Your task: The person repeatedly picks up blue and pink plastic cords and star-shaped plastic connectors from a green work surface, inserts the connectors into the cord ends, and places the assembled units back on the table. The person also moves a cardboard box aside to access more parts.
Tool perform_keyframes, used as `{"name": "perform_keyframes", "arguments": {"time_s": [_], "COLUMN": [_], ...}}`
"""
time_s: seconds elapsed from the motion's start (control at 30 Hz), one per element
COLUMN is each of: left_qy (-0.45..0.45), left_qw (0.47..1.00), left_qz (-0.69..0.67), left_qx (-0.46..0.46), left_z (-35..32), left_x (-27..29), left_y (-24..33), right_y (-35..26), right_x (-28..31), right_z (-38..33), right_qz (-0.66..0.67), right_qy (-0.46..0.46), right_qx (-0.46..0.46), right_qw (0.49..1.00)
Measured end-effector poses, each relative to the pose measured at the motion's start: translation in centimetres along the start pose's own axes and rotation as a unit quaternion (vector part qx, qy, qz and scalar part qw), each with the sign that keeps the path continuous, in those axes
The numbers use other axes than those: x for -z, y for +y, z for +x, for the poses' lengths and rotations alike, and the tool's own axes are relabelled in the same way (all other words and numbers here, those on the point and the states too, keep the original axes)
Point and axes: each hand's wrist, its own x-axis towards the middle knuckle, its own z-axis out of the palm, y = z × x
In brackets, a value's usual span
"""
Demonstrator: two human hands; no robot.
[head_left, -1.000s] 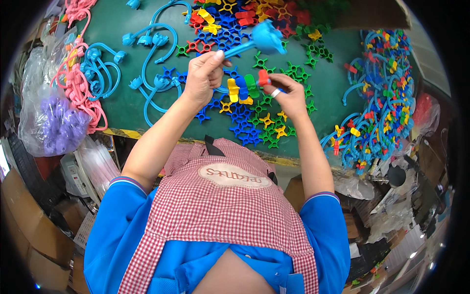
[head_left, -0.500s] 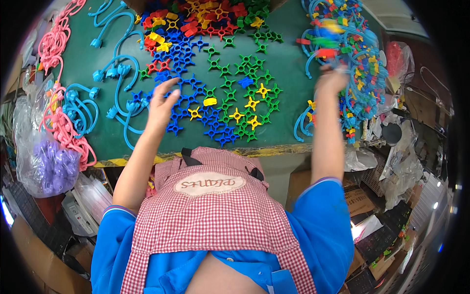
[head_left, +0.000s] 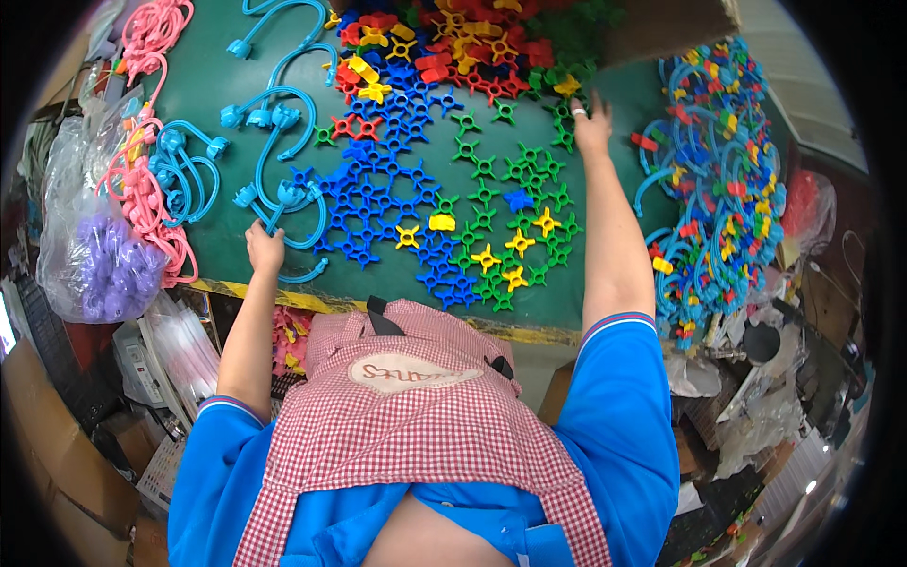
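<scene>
At the table's near left edge, my left hand (head_left: 265, 248) is closed on the end of a light blue tube (head_left: 316, 213) with knobbed ends. My right hand (head_left: 593, 128) reaches far to the right, fingers spread and holding nothing visible, beside the green star-shaped connectors (head_left: 564, 132) near the far pile. Between my hands lie many blue star-shaped connectors (head_left: 364, 194), more green ones (head_left: 484, 191) and a few yellow ones (head_left: 487, 258). Farther left, more light blue tubes (head_left: 302, 109) curve across the table.
A mixed pile of red, yellow and green connectors (head_left: 472, 42) sits at the back by a cardboard box (head_left: 671, 28). Blue tubes fitted with coloured pieces (head_left: 718, 189) heap at the right. Pink tubes (head_left: 151, 189) and a bag of purple pieces (head_left: 113, 269) are at the left edge.
My right hand has left the heap at the right and moved in toward the green connectors. My left hand has drawn back from the blue connectors and taken hold of a light blue tube.
</scene>
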Motion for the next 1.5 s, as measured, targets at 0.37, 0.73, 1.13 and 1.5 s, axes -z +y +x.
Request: {"name": "perform_keyframes", "arguments": {"time_s": [0.37,0.73,1.13,1.5], "left_qy": [0.069,0.030,-0.123,-0.141], "left_qw": [0.974,0.907,0.840,0.841], "left_qz": [-0.211,-0.408,-0.508,-0.501], "left_qx": [-0.046,-0.099,-0.142,-0.149], "left_z": [-0.3,-4.1,-7.6,-9.9], "left_x": [1.8,8.7,6.4,7.5], "left_y": [-0.6,8.6,13.4,13.7], "right_y": [-13.9,-15.3,-8.9,-11.6], "right_x": [-4.7,-3.7,1.7,-1.7], "right_z": [-0.4,-9.4,-21.4,-14.8], "right_qz": [0.024,-0.121,0.124,-0.191], "right_qy": [0.056,-0.119,-0.172,-0.171], "right_qx": [0.340,0.393,0.196,0.265], "right_qw": [0.939,0.904,0.957,0.929]}}
